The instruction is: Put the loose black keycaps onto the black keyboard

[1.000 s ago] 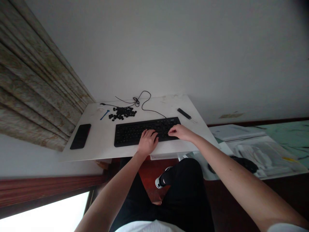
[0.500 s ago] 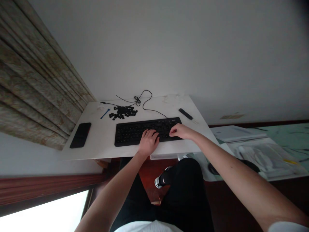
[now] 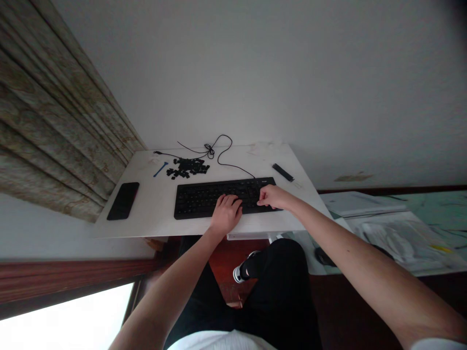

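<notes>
A black keyboard (image 3: 199,198) lies on the white table in front of me, its cable running off the back edge. My left hand (image 3: 226,213) rests palm down over the keyboard's front edge, fingers stretched across the keys right of its middle. Over the right end of the keyboard, my right hand (image 3: 273,197) is closed, thumb and fingers pressed together. Whatever its fingertips pinch is too small to make out. Behind the keyboard at the left lies a loose heap of black keycaps (image 3: 188,166).
A blue tool (image 3: 160,169) lies left of the keycaps. A black phone (image 3: 123,201) is near the table's left edge. The black cable (image 3: 226,146) curls along the back. At the right lies a dark narrow strip (image 3: 282,172). Papers (image 3: 365,204) lie on a lower surface beyond the table.
The view has shifted slightly. Both hands keep nearly the same places on the keyboard, with only a small change in the right hand's fingers.
</notes>
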Demonstrator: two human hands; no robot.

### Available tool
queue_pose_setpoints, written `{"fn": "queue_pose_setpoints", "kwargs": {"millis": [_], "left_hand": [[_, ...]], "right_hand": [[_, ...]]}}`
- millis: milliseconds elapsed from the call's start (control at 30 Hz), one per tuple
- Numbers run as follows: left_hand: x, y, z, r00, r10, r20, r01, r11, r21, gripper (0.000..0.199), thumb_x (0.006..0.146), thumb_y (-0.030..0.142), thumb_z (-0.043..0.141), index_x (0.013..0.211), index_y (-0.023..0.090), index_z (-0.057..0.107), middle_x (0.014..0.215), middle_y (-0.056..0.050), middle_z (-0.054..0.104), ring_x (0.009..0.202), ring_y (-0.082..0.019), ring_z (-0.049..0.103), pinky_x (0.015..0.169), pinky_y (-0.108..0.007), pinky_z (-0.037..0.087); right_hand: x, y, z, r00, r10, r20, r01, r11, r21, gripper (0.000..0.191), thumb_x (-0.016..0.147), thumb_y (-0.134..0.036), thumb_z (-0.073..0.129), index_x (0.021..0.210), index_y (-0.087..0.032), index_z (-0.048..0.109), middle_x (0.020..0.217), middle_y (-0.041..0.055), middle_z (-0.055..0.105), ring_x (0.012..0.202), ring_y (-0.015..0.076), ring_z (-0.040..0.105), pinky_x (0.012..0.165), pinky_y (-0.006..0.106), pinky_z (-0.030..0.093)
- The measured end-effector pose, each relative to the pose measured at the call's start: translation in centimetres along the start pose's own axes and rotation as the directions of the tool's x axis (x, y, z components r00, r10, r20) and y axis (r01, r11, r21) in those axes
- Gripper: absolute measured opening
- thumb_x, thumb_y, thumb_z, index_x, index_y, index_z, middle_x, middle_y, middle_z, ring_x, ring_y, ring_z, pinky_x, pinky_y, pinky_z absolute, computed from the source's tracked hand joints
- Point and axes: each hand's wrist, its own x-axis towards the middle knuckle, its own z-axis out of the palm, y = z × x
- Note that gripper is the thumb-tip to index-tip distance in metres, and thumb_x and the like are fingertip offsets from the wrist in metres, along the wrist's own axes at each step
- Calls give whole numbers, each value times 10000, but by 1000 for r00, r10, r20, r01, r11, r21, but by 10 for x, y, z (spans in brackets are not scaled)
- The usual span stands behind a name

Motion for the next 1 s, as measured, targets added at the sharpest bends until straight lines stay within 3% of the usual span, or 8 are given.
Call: {"fn": "queue_pose_setpoints", "kwargs": {"millis": [367, 567, 633, 700, 800, 900, 1000], "left_hand": [[-1, 1, -2, 1000, 9, -2, -8, 1000, 25, 250, 908, 218, 526, 1130, 189, 636, 1160, -100, 636, 1147, -246, 563, 1075, -485, 382], [-1, 1, -2, 1000, 8, -8, -7, 1000, 14, 242, 905, 215, 530, 1121, 194, 639, 1154, -96, 635, 1119, -242, 576, 1068, -480, 390], [-1, 0, -1, 1000, 5, -17, -5, 1000, 7, 243, 899, 211, 537, 1119, 191, 639, 1147, -101, 637, 1116, -241, 576, 1062, -481, 395], [-1, -1, -1, 1000, 2, -22, -2, 1000, 7, 241, 895, 207, 542, 1115, 189, 640, 1142, -101, 639, 1119, -240, 574, 1058, -477, 403], [-2, -2, -1, 1000, 4, -18, -4, 1000, 15, 236, 896, 213, 545, 1110, 192, 641, 1140, -94, 641, 1119, -236, 576, 1057, -467, 412], [-4, -2, 0, 1000, 9, -16, -8, 1000, 18, 234, 903, 219, 538, 1110, 197, 644, 1144, -89, 641, 1117, -234, 581, 1064, -462, 415], [-6, 0, -1, 999, 8, -33, -9, 1000, -16, 232, 905, 214, 534, 1106, 203, 647, 1148, -87, 641, 1112, -232, 586, 1065, -462, 420]], "right_hand": [[-14, -21, -7, 998, 68, 1, -67, 989, -129, 224, 732, -258, 749, 590, -173, 597, 488, 11, 604, 357, 96, 465, 382, 232, 340], [-15, -21, -8, 997, 67, 29, -65, 995, -78, 258, 713, -280, 770, 585, -174, 572, 463, -4, 570, 339, 83, 427, 369, 227, 315], [-11, -18, -10, 1000, 24, -19, -24, 1000, -4, 254, 732, -327, 759, 632, -175, 582, 491, -4, 582, 352, 81, 429, 382, 229, 314], [-7, -14, -14, 989, -19, -144, 29, 998, 65, 257, 783, -382, 709, 679, -180, 590, 539, 6, 604, 396, 91, 462, 415, 235, 332], [-1, -1, -19, 911, -42, -410, 60, 998, 30, 265, 808, -406, 663, 671, -193, 586, 602, 23, 624, 516, 133, 530, 506, 261, 372], [3, 17, -17, 782, -51, -621, 52, 998, -17, 283, 822, -424, 619, 650, -203, 576, 629, 33, 625, 591, 172, 546, 589, 299, 387], [6, 37, -4, 658, 0, -753, 105, 990, 91, 351, 852, -500, 541, 680, -197, 584, 691, 58, 645, 655, 196, 561, 658, 324, 409]]}}
